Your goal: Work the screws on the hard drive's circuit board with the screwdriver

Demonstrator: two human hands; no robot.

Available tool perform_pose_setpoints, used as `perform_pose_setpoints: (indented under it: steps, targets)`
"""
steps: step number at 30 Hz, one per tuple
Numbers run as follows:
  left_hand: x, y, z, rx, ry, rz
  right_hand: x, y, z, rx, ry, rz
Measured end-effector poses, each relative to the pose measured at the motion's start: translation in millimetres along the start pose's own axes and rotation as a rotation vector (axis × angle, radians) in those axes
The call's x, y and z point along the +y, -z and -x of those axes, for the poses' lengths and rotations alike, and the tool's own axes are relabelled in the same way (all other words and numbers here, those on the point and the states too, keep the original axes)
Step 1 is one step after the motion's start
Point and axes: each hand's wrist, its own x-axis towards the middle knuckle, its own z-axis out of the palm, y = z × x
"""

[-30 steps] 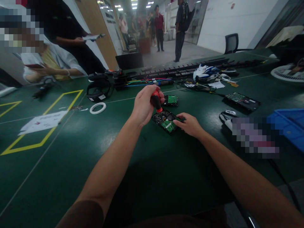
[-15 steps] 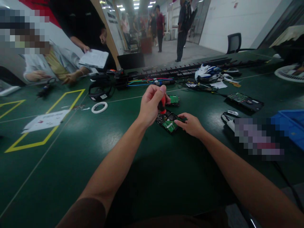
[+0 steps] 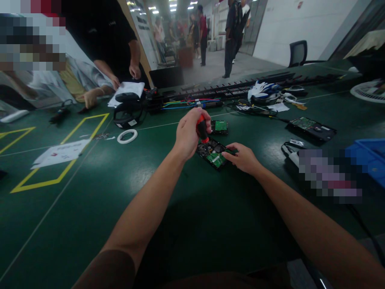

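My left hand (image 3: 187, 134) is closed around the red and black handle of a screwdriver (image 3: 203, 130). The screwdriver points down, its tip over the upper left part of a hard drive (image 3: 217, 159) with a green circuit board. Whether the tip sits in a screw is too small to tell. My right hand (image 3: 243, 158) pinches the right edge of this drive, thumb near the board, and the drive lies on the table. Just behind is a second hard drive (image 3: 221, 126), partly hidden by my left fingers.
Another hard drive (image 3: 313, 128) lies to the right, before a blue bin (image 3: 368, 154). A white tape roll (image 3: 127, 136) and a paper sheet (image 3: 60, 154) are on the left. Wires (image 3: 189, 103) and gloves (image 3: 263, 90) lie at the back. Two people are across the table.
My left fingers have shifted on the screwdriver handle; the thumb no longer rests on top and more handle shows. My right hand stays at the drive. A person opposite has lowered their papers.
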Motion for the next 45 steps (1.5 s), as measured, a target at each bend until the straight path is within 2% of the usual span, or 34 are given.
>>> perform_pose_setpoints:
  steps: [3, 6, 12, 18, 21, 31, 39, 45]
  targets:
    - [-1, -1.6, 1, -0.021, 0.021, 0.003, -1, 0, 0, 0.020, 0.013, 0.004]
    - [-3, -2.9, 3, -0.065, -0.022, 0.030, -2, 0, 0, 0.030, 0.027, 0.000]
    - [-7, -0.4, 2, -0.054, -0.071, 0.063, -1, 1, -1, 0.027, 0.021, -0.007]
    - [-2, 3.1, 0, -0.117, -0.090, -0.075, 3, 1, -1, 0.024, 0.036, -0.011]
    - [1, 2.4, 1, -0.101, -0.097, -0.109, 3, 1, -1, 0.026, 0.048, -0.011]
    - [6, -1.4, 2, -0.032, 0.008, 0.115, 4, 0, -1, 0.040, 0.051, -0.005]
    - [2, -3.3, 6, -0.075, 0.036, 0.071, 7, -1, -3, 0.029, 0.048, 0.006]
    - [-1, 0.7, 1, -0.030, -0.066, 0.034, 8, -1, -2, 0.041, 0.048, -0.015]
